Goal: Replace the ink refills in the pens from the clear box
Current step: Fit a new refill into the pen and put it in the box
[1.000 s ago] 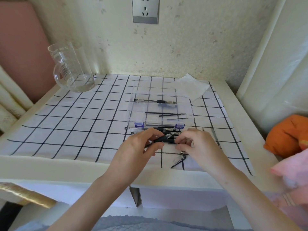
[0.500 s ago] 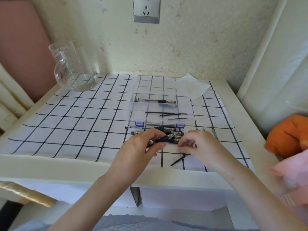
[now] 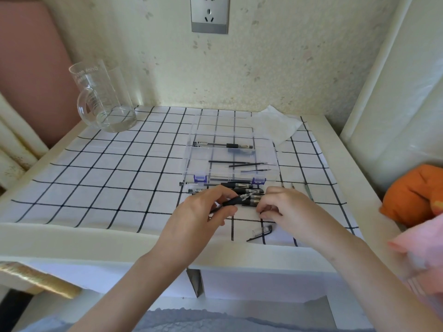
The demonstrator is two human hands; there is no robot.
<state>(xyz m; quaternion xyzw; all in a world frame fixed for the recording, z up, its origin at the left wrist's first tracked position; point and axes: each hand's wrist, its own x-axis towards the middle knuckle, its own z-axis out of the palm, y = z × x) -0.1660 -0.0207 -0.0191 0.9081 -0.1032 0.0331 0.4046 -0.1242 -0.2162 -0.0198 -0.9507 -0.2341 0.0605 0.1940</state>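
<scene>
The left hand (image 3: 203,212) grips a black pen (image 3: 233,201) in its curled fingers, just in front of the clear box (image 3: 273,159). The right hand (image 3: 290,209) curls its fingers by the pen's tip. I cannot tell if it holds anything. More pens (image 3: 239,186) lie bunched against the front of the box. Thin refills (image 3: 227,162) lie inside the box. A small cap (image 3: 262,231) lies on the worktop (image 3: 119,233), further in front of the box. A glass jug (image 3: 103,101) stands well to the box's left.
</scene>
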